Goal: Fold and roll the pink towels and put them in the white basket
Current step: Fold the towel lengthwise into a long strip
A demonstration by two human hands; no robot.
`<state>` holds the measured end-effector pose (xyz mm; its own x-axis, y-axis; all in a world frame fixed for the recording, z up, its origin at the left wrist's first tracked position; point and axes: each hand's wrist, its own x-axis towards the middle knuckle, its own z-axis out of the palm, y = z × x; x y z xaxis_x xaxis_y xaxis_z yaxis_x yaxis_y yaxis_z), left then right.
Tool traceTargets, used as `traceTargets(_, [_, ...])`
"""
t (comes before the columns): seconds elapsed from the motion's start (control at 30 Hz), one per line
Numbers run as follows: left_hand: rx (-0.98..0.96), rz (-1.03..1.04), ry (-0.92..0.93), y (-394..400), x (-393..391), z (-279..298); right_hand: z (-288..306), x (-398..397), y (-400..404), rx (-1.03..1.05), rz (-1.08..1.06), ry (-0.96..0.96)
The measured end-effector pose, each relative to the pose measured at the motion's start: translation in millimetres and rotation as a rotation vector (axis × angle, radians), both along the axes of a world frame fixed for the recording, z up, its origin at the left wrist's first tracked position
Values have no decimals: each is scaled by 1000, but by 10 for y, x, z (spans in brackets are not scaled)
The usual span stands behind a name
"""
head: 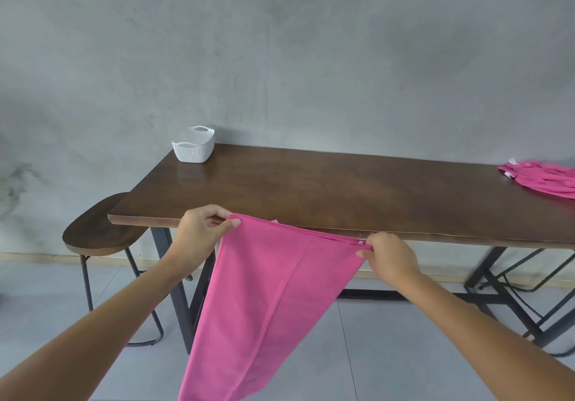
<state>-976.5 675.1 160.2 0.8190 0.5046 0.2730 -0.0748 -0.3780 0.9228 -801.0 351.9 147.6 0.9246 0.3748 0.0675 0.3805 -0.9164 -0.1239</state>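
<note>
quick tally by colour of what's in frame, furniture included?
Pink: 2 — held towel, pinched at its top edge by left hand and right hand; towel pile on the table's right end.
White: 1 — basket.
Brown wood: 2 — table, stool.
Total: 5

Bare table (342,189) between white basket (193,145) and pink pile (543,178); stool (99,229) flanks left end.
</note>
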Motion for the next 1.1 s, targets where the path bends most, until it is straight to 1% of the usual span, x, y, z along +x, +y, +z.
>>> traceTargets(0.07, [18,4,15,26,-18,-12,-52,-6,16,31,-5,-6])
traceTargets(0.2, [43,-6,38,-26,22,-5,-86,-5,112,-158,14,-84])
traceTargets(0.27, [56,-7,29,-61,70,5,-81,29,173,-186,-7,-102])
traceTargets(0.33, [72,12,16,-73,122,6,-40,73,201,-171,-37,-103])
traceTargets(0.4, [77,34,3,-64,187,5,2,163,174,-114,-56,-91])
traceTargets(0.53, [92,67,-3,-67,359,-4,44,414,76,97,-89,-26])
traceTargets(0.67, [81,82,8,-92,603,-34,82,666,-17,111,-4,-40])
traceTargets(0.83, [13,154,51,-107,962,-129,186,1043,-308,179,210,75])
traceTargets(1.0, [-90,141,109,-221,1384,-277,150,1386,-556,349,226,119])
traceTargets(1.1, [-101,118,130,-310,1640,-372,105,1602,-670,397,208,127])
